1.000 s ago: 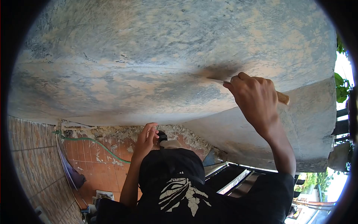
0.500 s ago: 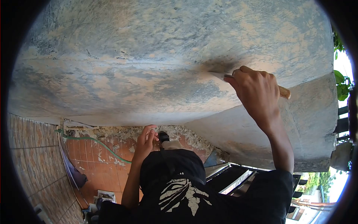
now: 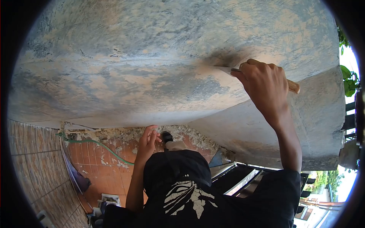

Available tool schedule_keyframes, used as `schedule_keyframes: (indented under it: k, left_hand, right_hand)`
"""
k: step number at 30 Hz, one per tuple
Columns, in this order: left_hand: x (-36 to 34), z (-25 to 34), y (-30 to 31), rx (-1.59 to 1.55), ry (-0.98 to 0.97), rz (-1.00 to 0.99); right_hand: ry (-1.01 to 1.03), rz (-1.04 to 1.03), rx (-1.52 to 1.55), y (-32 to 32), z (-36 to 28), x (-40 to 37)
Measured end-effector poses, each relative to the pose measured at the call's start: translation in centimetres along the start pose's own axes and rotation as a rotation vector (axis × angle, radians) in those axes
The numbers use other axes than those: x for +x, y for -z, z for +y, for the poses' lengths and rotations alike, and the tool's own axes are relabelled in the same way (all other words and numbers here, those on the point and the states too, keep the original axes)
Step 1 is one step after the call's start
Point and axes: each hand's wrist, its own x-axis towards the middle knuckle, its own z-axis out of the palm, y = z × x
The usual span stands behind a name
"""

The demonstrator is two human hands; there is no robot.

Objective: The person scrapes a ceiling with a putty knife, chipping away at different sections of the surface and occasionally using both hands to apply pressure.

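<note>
No words, numbers or brand names could be read. On the front of the black shirt (image 3: 247, 203), a pale graphic (image 3: 198, 203) was printed. Curved, stripe-like shapes were set on its left side in the view, and blocks broken by crack-like lines were set on its right. No letters could be made out in either part. Above the graphic in the view, a few tiny pale marks (image 3: 186, 176) were shown on the same black cloth; these were too small for it to be told whether lettering was formed by them.
</note>
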Motion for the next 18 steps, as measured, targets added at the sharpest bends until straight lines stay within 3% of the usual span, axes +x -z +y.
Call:
schedule_keyframes:
  k: [3,18]
  left_hand:
    - [-0.1,0.1,-0.4,0.000,0.014,0.000]
    - [-0.3,-0.4,-0.7,0.003,0.017,0.026]
  right_hand:
    - [0.069,0.052,0.008,-2.0,-0.1,0.0]
    - [0.011,0.041,0.011,-1.5,0.1,-0.1]
